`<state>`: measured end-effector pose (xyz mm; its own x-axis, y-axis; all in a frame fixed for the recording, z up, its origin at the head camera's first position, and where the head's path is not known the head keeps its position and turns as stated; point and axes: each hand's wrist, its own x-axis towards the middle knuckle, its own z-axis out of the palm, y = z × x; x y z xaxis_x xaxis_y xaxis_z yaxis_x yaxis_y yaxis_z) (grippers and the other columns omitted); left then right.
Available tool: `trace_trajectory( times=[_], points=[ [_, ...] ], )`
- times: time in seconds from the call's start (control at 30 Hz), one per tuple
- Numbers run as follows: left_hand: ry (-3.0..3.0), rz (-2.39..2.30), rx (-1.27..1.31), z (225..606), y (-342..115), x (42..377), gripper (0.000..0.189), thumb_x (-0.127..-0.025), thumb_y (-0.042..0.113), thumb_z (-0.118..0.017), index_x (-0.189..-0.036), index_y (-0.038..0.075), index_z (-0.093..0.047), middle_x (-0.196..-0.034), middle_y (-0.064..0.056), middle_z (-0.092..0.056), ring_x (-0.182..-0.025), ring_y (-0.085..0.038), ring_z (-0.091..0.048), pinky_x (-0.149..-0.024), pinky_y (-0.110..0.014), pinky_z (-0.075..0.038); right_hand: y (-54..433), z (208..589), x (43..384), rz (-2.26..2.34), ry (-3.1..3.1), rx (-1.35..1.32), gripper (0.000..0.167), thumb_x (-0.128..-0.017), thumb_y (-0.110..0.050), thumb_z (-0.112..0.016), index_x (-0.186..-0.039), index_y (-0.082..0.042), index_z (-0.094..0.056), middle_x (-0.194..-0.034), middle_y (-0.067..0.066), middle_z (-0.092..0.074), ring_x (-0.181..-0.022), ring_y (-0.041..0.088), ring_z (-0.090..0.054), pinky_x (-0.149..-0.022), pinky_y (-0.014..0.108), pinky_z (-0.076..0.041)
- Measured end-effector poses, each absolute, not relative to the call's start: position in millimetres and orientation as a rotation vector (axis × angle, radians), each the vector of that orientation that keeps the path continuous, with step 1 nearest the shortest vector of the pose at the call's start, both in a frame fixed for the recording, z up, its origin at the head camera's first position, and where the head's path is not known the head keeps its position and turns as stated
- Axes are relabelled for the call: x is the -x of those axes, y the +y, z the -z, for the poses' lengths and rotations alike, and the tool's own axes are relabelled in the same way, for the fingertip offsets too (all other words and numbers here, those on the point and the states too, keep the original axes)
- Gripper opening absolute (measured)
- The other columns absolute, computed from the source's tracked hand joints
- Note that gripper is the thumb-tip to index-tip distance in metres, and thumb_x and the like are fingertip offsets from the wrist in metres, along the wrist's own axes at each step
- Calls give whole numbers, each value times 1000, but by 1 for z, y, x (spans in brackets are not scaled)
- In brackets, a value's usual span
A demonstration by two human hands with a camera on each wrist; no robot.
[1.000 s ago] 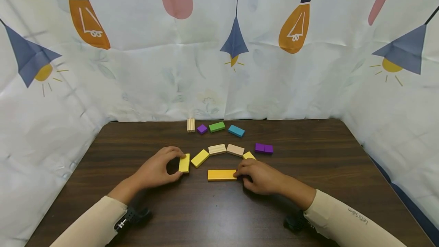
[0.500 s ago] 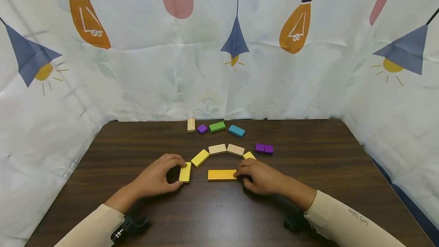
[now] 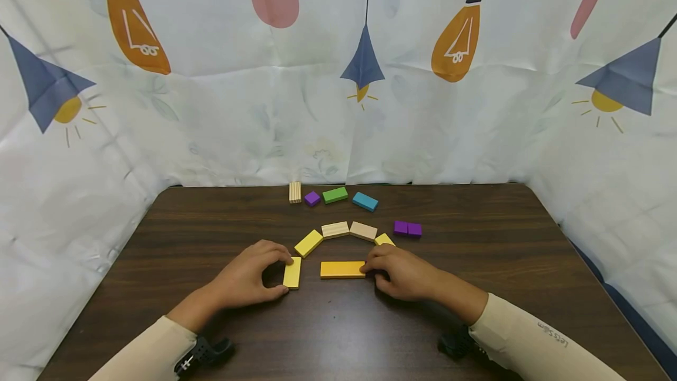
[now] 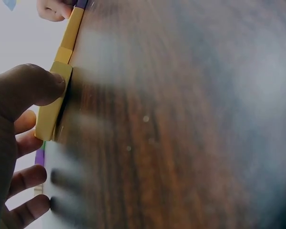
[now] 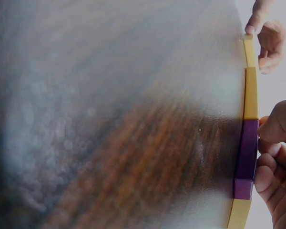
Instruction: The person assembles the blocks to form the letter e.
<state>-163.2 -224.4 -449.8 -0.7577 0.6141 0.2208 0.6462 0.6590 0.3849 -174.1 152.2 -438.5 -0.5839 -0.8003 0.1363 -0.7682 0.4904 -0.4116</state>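
My left hand (image 3: 256, 275) pinches a pale yellow wooden block (image 3: 292, 273) between thumb and fingers, just left of a long orange-yellow block (image 3: 341, 270). In the left wrist view the thumb lies against the yellow block's (image 4: 50, 105) near side. My right hand (image 3: 404, 272) has bent fingers at the long block's right end. The right wrist view shows a purple block (image 5: 248, 148) against that end, with fingertips right at its top edge; I cannot tell whether they grip it. From the head view the hand hides this purple block.
Behind the long block arch a yellow block (image 3: 309, 243), two pale wood blocks (image 3: 349, 230) and another yellow block (image 3: 384, 240), partly behind my right hand. Two purple blocks (image 3: 407, 229) lie right. Farther back are striped wood (image 3: 295, 193), purple (image 3: 312, 199), green (image 3: 335, 195) and blue (image 3: 365, 201) blocks.
My left hand has drawn its yellow block toward me, then slightly right, closer to the long block and below the arch's left yellow block. The right hand has stayed in place.
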Motion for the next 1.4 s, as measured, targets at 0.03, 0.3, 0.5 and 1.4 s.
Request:
trace_trajectory(
  times=[0.03,0.3,0.5,1.4],
  points=[
    [-2795,685,1060,450,-224,163,44,-78,31,-89,-116,18,-70,-122,8,-62,-118,-18,-56,-99,-49,-48,152,439,174,672,2648,1396,27,-94,-3,-64,-117,-10,-75,-115,0,-65,-106,12,-59,-92,31,-51],
    [-2791,660,1057,452,-221,163,43,-78,33,-89,-115,20,-71,-121,8,-63,-117,-18,-56,-99,-50,-47,152,440,175,668,2645,1402,28,-94,-3,-64,-118,-11,-75,-115,0,-64,-107,12,-59,-93,32,-51],
    [-2800,671,1055,452,-221,164,42,-80,32,-88,-117,21,-70,-123,9,-62,-118,-18,-56,-99,-52,-46,152,440,175,665,2648,1399,28,-94,-3,-64,-118,-11,-75,-116,0,-64,-108,13,-59,-94,32,-51],
    [-2878,644,1014,449,-218,163,60,-80,42,-86,-132,20,-67,-144,-2,-57,-132,-28,-50,-105,-60,-40,151,439,174,704,2636,1391,28,-94,-2,-63,-117,-10,-75,-115,0,-65,-105,11,-60,-92,31,-52]
  ],
)
